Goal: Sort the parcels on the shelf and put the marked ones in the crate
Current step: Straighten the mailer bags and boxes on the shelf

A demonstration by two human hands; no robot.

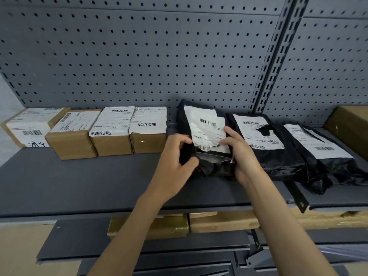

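A black plastic mailer bag [201,116] with a torn white label stands tilted up at the middle of the grey shelf [89,182]. My left hand [175,160] grips its lower left corner and my right hand [239,154] grips its lower right edge, thumb on the label. Two more black mailer bags [278,156] [334,166] with white labels lie flat to its right. Several brown cardboard boxes with labels sit in a row at the left; the leftmost box [27,128] carries handwritten black marks. No crate is in view.
A perforated grey back panel [139,56] and a slotted upright [276,56] rise behind the shelf. A large cardboard box [350,126] stands at the far right. Cardboard boxes [219,222] sit on the lower shelf below.
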